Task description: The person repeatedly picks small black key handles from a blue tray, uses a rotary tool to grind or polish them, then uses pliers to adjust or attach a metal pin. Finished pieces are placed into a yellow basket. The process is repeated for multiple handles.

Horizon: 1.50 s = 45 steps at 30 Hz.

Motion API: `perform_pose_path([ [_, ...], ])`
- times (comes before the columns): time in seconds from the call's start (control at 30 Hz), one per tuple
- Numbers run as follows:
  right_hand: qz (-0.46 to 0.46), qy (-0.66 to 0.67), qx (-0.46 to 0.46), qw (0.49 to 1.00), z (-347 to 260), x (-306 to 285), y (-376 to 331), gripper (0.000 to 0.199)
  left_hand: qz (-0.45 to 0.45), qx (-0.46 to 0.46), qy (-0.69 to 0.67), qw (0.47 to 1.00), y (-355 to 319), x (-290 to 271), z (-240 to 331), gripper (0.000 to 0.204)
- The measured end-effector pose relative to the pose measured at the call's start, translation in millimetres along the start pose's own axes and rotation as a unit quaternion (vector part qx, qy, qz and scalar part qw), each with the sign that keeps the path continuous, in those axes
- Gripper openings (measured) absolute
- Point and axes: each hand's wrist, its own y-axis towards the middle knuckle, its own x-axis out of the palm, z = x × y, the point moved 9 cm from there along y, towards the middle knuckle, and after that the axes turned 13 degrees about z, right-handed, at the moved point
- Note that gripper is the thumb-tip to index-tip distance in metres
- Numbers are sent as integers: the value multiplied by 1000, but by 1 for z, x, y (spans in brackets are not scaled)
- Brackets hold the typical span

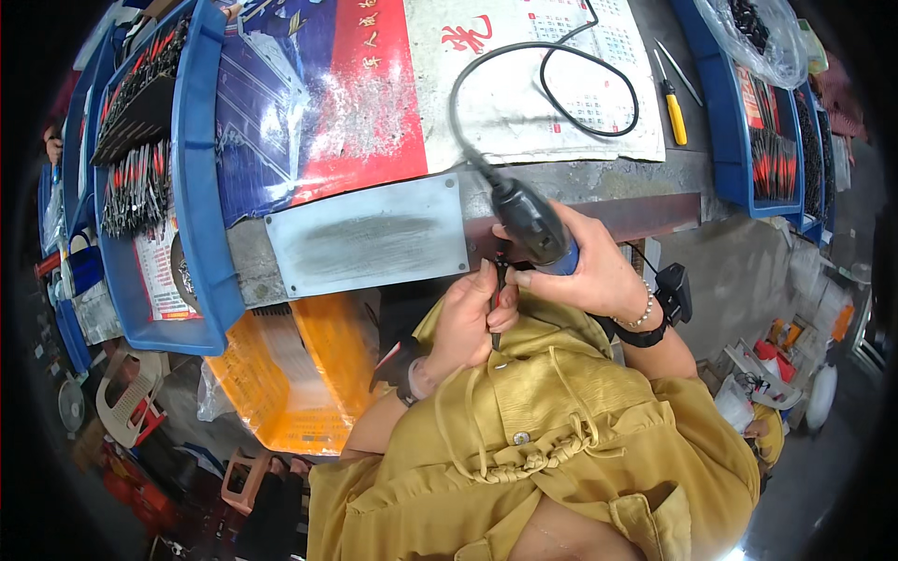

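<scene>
My right hand (606,266) is wrapped around a corded tool (531,217), covering much of its blue lower end. My left hand (460,316) pinches a thin piece (497,294) just below it, off the table's (599,185) near edge. My grip hides most of that piece; I can't tell whether the tool touches it. The cord (453,105) is cut off at the top.

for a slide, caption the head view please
Right hand holds a corded tool; left hand pinches a slim dark piece by the bench edge.
</scene>
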Motion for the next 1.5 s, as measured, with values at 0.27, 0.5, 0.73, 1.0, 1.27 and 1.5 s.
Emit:
perform_pose_path([
  [0.27, 47, 138, 65, 987, 13, -9, -10, 59, -17, -4, 10, 1000, -1, 2, -1, 38],
  [0.5, 1, 39, 55, 998, 14, -2, -40, 51, -28, 5, 6, 1000, 0, 6, 0, 39],
  [0.73, -14, 30, 43, 999, 19, 3, -43, 50, 2, 10, 41, 999, -1, 6, 2, 42],
  [1.0, -42, 25, 45, 998, 18, 5, -40, 55, 4, 15, 33, 999, 0, 4, -1, 38],
  [1.27, -17, 63, 44, 997, 18, 3, -41, 55, 23, 40, 32, 998, 0, 3, -2, 38],
  [1.5, 9, 14, 12, 1000, 0, -4, -41, 54, 56, 147, 138, 978, -5, 7, 5, 35],
])
